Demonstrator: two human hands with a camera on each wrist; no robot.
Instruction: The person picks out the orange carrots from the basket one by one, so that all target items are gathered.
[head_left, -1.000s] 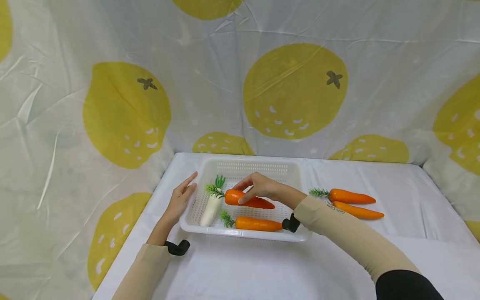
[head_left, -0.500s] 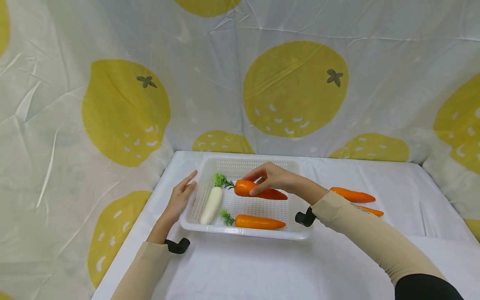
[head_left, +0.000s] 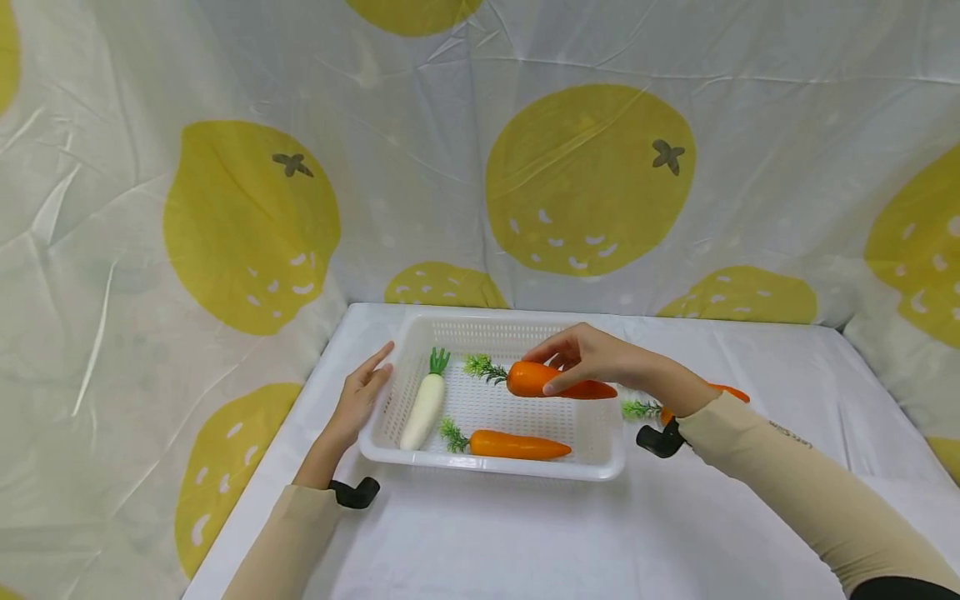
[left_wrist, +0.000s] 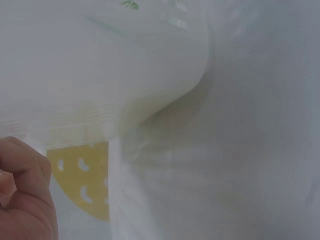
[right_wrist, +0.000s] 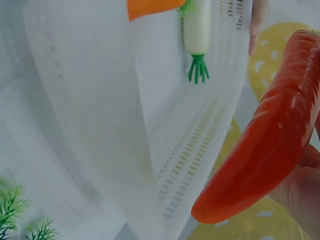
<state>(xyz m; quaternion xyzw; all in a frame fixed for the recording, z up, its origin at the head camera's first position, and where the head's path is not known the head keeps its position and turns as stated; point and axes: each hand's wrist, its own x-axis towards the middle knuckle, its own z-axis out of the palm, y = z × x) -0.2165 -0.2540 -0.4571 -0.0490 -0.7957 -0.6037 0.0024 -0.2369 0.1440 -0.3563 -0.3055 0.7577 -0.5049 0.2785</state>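
Observation:
My right hand [head_left: 600, 362] pinches an orange-red carrot [head_left: 528, 380] with green leaves over the right part of a white plastic basket [head_left: 491, 471]. In the right wrist view, the carrot's tapered end [right_wrist: 240, 175] points down and left, its leafy end mostly out of frame. My left hand [head_left: 358, 400] rests against the outside of the basket's left rim, index finger extended. Inside the basket lie a white radish [head_left: 424, 412] with a green top, on the left, and an orange carrot [head_left: 519, 445] along the front wall.
To the right of the basket, more carrots [head_left: 726, 392] lie on the white-covered table [head_left: 525, 542], partly hidden behind my right forearm. A lemon-print curtain [head_left: 420, 192] hangs behind and at the sides.
My right hand has carried the pinched carrot rightward, from over the radish toward the basket's right side. My left hand has stayed at the left rim.

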